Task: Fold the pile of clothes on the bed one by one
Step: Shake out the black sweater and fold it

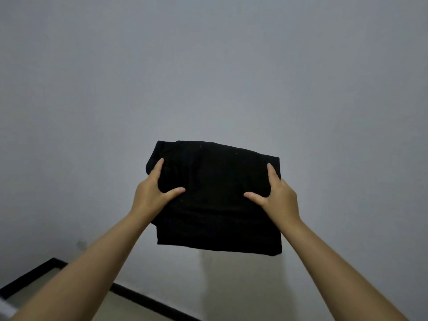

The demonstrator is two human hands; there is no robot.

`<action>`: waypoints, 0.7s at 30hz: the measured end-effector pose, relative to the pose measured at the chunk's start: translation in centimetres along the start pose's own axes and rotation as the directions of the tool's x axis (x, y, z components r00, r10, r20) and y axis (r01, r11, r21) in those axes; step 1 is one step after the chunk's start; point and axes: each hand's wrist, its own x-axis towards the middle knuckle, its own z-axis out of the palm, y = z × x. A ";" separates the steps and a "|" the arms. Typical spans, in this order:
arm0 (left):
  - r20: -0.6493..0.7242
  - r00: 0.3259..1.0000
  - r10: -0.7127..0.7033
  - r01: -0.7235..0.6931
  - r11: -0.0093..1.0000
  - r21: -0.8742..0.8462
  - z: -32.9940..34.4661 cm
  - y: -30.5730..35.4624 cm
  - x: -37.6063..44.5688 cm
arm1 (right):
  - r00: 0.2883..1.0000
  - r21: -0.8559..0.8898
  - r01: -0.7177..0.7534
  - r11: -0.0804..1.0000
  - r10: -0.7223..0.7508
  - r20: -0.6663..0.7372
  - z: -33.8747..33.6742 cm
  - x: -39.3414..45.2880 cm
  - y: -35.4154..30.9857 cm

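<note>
Grey-white wall fills nearly all of my head view, with a dark baseboard running along its foot at the lower left and a strip of pale floor beneath it. Against that wall I see a folded black garment held up in the air, roughly rectangular, its upper edge slanting down toward the right and its lower edge hanging free; what kind of garment it is I cannot tell. My left hand grips the garment's left side, thumb pressed across the front face and the fingers wrapped along the left edge. My right hand grips the right side in the same way, thumb pointing inward across the cloth and the index finger laid up the right edge. Both bare forearms reach up from the lower corners of the view. The garment touches nothing but the two hands.
</note>
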 end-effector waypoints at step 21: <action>-0.331 0.897 -0.294 0.377 0.899 0.222 -2.7 -33.8 23.4 | 0.877 0.379 0.291 0.878 -0.404 0.262 44.1 28.3 -10.5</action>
